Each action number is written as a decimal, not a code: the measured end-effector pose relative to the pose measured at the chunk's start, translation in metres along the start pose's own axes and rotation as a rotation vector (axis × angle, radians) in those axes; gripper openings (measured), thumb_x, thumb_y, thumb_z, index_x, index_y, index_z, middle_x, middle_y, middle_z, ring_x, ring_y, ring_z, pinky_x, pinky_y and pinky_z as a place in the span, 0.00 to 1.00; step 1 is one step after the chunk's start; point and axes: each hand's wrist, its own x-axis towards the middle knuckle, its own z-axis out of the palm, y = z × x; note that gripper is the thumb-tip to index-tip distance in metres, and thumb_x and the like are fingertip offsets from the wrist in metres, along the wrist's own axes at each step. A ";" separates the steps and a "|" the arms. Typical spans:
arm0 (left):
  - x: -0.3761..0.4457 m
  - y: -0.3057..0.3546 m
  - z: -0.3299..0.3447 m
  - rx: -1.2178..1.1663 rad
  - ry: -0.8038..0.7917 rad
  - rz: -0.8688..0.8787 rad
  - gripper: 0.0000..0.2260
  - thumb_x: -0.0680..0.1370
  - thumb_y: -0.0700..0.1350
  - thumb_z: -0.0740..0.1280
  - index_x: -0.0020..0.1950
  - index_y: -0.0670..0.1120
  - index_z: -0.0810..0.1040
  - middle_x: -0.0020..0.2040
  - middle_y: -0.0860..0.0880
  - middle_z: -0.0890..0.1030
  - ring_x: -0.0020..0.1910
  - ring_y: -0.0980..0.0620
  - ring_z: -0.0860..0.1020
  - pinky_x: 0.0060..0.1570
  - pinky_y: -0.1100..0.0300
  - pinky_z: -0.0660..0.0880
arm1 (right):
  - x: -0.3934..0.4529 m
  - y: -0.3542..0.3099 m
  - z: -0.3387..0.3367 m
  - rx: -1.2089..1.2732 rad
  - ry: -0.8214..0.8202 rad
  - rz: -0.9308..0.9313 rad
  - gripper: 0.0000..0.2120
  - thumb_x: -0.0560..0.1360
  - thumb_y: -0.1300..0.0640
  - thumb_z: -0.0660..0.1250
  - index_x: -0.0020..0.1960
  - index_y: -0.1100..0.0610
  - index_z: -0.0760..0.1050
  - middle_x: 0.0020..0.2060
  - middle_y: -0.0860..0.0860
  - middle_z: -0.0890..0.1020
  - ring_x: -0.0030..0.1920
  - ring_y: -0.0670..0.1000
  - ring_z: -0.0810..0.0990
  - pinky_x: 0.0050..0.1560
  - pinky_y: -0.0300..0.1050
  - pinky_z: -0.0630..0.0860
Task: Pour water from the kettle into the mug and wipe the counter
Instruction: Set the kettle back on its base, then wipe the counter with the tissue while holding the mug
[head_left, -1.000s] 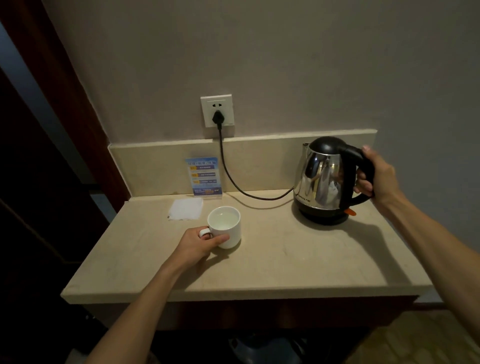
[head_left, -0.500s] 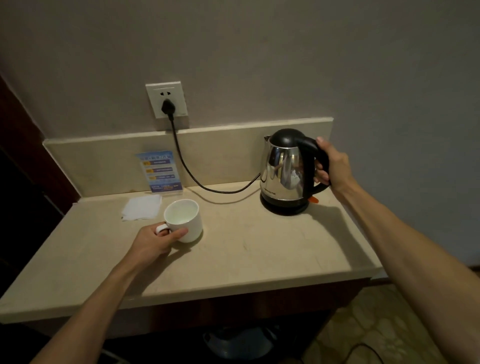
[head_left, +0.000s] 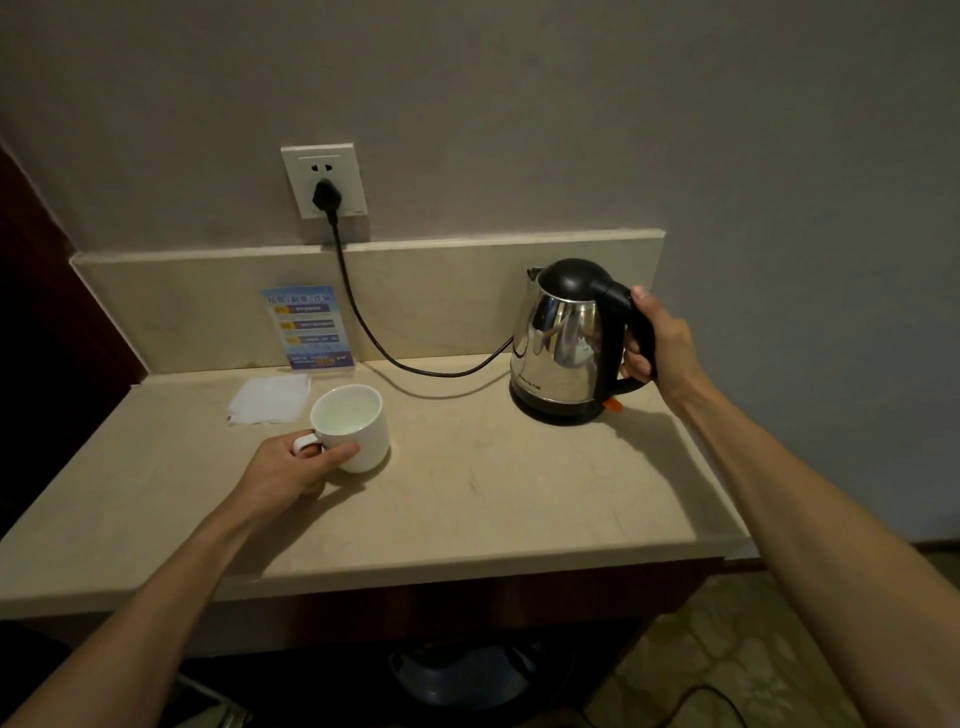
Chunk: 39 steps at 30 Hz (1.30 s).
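A steel kettle (head_left: 558, 345) with a black lid and handle stands upright on its black base at the back right of the beige counter (head_left: 493, 499). My right hand (head_left: 662, 345) is closed around the kettle's handle. A white mug (head_left: 358, 423) stands on the counter left of centre; it looks to hold a little water. My left hand (head_left: 296, 465) grips the mug by its handle and side. A folded white tissue (head_left: 270, 399) lies flat just behind the mug on the left.
A black cord (head_left: 363, 332) runs from the kettle base to a wall socket (head_left: 324, 182) above the backsplash. A blue printed card (head_left: 309, 327) leans against the backsplash. The counter's front edge is close to me; dark woodwork stands on the left.
The view has shifted, so everything sits further left and lower in frame than a second ago. Both hands keep the same grips; kettle and mug have not visibly moved on the counter.
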 end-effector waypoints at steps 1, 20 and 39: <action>-0.001 0.000 0.001 -0.002 -0.002 -0.005 0.18 0.67 0.51 0.78 0.52 0.42 0.86 0.41 0.39 0.85 0.41 0.43 0.78 0.44 0.52 0.82 | 0.000 0.000 -0.001 -0.011 -0.006 0.001 0.29 0.81 0.37 0.61 0.30 0.56 0.72 0.21 0.51 0.71 0.21 0.51 0.68 0.29 0.43 0.71; 0.006 -0.001 -0.006 0.098 -0.053 0.004 0.12 0.76 0.48 0.77 0.53 0.41 0.86 0.49 0.37 0.86 0.47 0.42 0.77 0.46 0.52 0.73 | -0.029 -0.034 0.008 -0.584 0.082 0.010 0.17 0.82 0.43 0.63 0.60 0.56 0.72 0.51 0.53 0.79 0.50 0.52 0.79 0.48 0.46 0.75; -0.023 0.011 -0.016 -0.174 -0.050 -0.071 0.09 0.77 0.35 0.76 0.56 0.39 0.84 0.52 0.41 0.86 0.44 0.50 0.84 0.30 0.68 0.80 | -0.076 -0.012 0.178 -1.175 -0.503 -0.036 0.24 0.80 0.54 0.63 0.75 0.57 0.69 0.68 0.57 0.77 0.66 0.55 0.77 0.66 0.49 0.72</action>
